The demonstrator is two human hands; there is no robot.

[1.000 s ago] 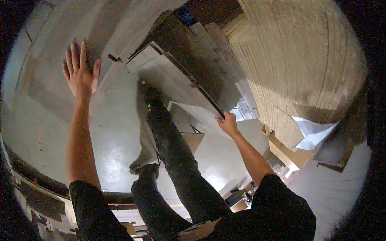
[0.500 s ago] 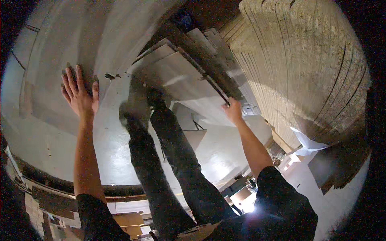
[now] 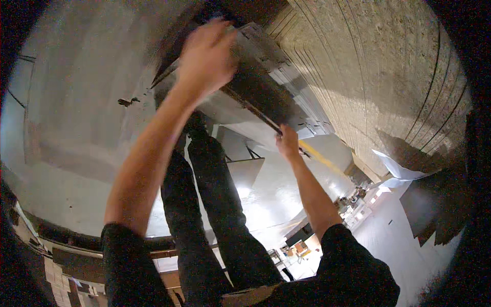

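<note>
Stack (image 3: 368,77) at right; paper (image 3: 397,168) near its lower end. Board (image 3: 236,111) left of stack, right hand (image 3: 288,140) on near end, left hand (image 3: 208,57) before far part.

I can't make out any writing, label, number or sign from where I stand.
</note>
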